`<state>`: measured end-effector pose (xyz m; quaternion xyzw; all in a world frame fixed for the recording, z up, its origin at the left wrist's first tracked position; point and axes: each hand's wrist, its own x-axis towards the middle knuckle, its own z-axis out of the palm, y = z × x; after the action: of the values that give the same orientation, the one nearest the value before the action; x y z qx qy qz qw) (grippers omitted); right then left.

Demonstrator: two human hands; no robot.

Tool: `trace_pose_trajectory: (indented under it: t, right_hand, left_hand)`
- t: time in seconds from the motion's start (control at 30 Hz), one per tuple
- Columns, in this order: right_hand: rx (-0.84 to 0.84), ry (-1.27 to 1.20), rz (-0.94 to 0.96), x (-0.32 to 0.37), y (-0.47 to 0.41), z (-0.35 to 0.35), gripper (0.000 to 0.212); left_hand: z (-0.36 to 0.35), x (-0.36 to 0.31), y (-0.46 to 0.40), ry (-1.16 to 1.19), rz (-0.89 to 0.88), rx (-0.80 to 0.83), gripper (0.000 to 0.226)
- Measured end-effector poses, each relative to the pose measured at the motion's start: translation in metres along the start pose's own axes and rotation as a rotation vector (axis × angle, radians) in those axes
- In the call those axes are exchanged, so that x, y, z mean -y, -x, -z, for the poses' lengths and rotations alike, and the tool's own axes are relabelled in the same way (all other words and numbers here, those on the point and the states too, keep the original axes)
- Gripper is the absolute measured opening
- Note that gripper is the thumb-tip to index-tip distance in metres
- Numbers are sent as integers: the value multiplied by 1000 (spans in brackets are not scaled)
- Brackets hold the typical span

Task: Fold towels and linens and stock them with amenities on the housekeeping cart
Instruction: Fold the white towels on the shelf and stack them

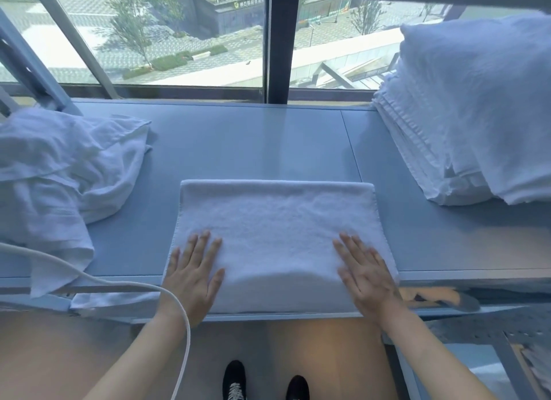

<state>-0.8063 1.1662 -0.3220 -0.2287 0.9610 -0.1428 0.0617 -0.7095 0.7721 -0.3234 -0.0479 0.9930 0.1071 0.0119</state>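
A folded white towel (275, 238) is laid flat at the near edge of a grey-blue table (238, 143), its long axis running from nine to three o'clock. The left hand (192, 276) is pressed on its seven o'clock corner, the right hand (365, 276) on its five o'clock corner. Fingers are held straight and slightly spread, gripping nothing. Both hands are equally near. The next fold is judged likely to run across that axis.
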Motion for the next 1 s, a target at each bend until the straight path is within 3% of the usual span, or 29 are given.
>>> trace_pose_trajectory:
  t: [0.4,0.57,0.77,1.0]
  right_hand:
    - [14,92,-32,1,-19,7,61]
    - [-108,90,73,31,-31,6,58]
    - [57,83,157,65,-56,-14,64]
    - [9,176,240,41,-11,-22,73]
  left_hand:
    - [17,-18,-17,-49,42,71,81]
    - [9,-61,-21,-50,-262,50,67]
    - [-8,-80,-28,-143,-226,121,76]
    - [-14,-45,4,-116,-197,6,74]
